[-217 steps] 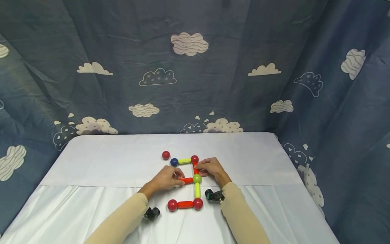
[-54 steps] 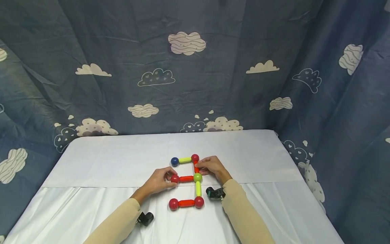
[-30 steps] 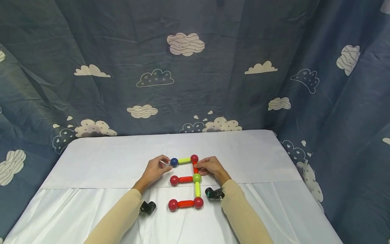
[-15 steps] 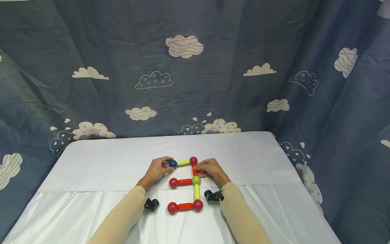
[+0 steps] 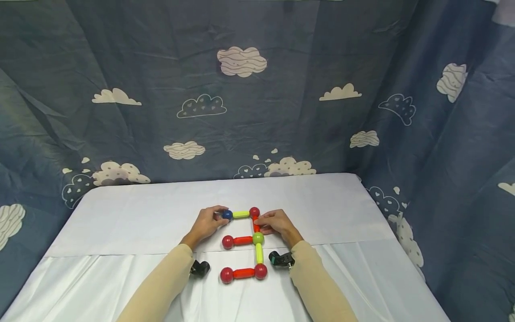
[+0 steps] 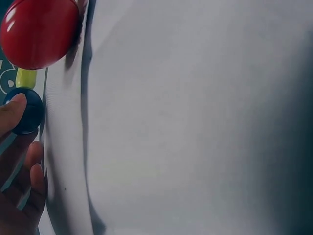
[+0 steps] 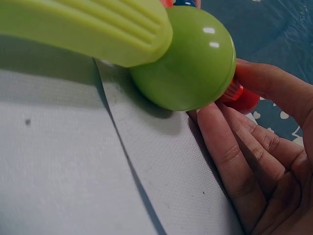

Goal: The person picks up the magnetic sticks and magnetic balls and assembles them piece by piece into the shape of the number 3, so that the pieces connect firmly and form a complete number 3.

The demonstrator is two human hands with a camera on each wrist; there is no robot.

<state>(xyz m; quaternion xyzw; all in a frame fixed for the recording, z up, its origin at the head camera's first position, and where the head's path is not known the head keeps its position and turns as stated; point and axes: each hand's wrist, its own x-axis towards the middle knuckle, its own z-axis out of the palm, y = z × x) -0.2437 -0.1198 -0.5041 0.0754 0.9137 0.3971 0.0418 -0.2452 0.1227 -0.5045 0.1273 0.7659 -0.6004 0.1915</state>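
A flat figure of balls and rods, shaped like a reversed E, lies in the head view. My left hand (image 5: 206, 223) pinches the blue ball (image 5: 227, 215) at the far row's left end, thumb and fingers on either side. A yellow-green rod (image 5: 241, 214) joins that ball to a red ball (image 5: 254, 212). My right hand (image 5: 278, 223) pinches the red rod (image 5: 256, 224) between this red ball and the green ball (image 7: 188, 61). A middle red rod (image 5: 243, 240) ends in another red ball (image 5: 228, 242). Nearest me, a red rod (image 5: 243, 273) links two red balls.
White cloth (image 5: 120, 223) covers the table, with a seam across it. A dark cloud-patterned curtain (image 5: 257, 112) hangs behind and at the sides. Black wrist cameras (image 5: 200, 269) sit by both forearms, the right one close to the figure.
The loose red ball now sits on the middle rod's left end. My left hand has gone from that rod and ball to the blue ball and taken hold. The right hand keeps its place.
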